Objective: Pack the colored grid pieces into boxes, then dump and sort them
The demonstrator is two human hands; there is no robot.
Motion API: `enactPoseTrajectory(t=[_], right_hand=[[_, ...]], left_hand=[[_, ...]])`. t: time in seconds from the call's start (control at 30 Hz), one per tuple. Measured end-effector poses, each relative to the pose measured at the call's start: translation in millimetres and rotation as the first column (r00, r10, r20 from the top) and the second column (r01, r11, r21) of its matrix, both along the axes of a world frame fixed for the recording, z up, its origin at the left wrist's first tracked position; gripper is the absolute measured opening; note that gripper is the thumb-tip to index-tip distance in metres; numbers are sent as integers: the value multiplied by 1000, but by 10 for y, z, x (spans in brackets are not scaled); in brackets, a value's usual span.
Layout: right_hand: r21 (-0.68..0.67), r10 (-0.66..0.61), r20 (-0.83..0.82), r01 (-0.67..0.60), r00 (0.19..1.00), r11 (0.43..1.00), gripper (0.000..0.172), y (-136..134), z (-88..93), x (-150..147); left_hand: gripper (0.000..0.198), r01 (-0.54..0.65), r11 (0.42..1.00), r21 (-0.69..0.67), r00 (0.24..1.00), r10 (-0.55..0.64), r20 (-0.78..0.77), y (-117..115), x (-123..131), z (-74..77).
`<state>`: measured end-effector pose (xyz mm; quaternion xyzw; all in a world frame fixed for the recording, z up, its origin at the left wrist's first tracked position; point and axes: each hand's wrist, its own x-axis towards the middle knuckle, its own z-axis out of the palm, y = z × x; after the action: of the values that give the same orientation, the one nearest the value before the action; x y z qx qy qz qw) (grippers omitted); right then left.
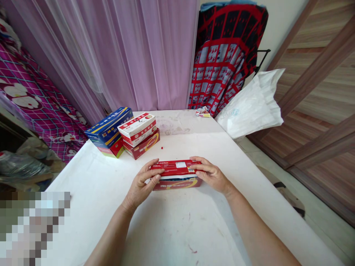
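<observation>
White table [91,195] under us; our L hand [144,183] & R hand [211,175] both gripping red carton [176,168] by its ends; stacked cartons [137,129] beyond grip, to left.

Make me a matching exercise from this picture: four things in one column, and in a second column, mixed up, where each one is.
Things:
1. Blue box
2. White and red box
3. Red box
4. White plastic bag

Places:
A. Between the left hand and right hand
B. Beyond the table's far right corner
C. On top of a dark red box
D. Tilted against a small red and yellow box

Pairs: 1-D, 2-C, 3-A, 4-B
</observation>
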<state>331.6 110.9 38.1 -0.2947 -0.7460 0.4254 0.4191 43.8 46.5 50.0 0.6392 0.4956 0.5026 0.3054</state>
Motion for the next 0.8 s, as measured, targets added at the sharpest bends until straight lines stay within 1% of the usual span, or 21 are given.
enactPoseTrajectory(t=[0.1, 0.23, 0.33, 0.4, 0.47, 0.53, 0.63, 0.73, 0.8], right_hand=[[15, 6, 22, -6, 1000, 1000, 26, 3, 22, 11], [-3, 38, 53, -37, 998, 999, 27, -13, 56, 40], [-9, 60, 113, -59, 992, 998, 29, -55, 64, 77], [14, 48, 155, -50, 987, 999, 32, -106, 41, 98], [79, -10, 182, -5, 983, 997, 33, -169, -8, 104], [170, -103, 193, 70, 976, 983, 32, -232, -72, 89], [272, -211, 172, 160, 962, 949, 29, -294, -155, 32], [310, -248, 126, 199, 961, 930, 27, -315, -203, -33], [321, -273, 114, 225, 955, 920, 36, -321, -229, -64]], left_hand=[[26, 22, 1000, 1, 999, -22, -24, 8, -40, -17], [31, 61, 998, 19, 997, -61, -39, -15, -62, -46], [25, 39, 997, 65, 997, -34, -67, -44, -32, -88], [21, 4, 996, 90, 997, 3, -76, -65, -3, -122], [19, -32, 994, 107, 997, 40, -73, -86, 22, -154], [18, -62, 990, 130, 995, 72, -75, -106, 34, -178], [18, -77, 981, 176, 983, 104, -151, -127, 30, -199], [20, -66, 976, 206, 967, 114, -229, -138, 25, -210], [21, -76, 972, 222, 964, 129, -233, -150, 30, -217]])
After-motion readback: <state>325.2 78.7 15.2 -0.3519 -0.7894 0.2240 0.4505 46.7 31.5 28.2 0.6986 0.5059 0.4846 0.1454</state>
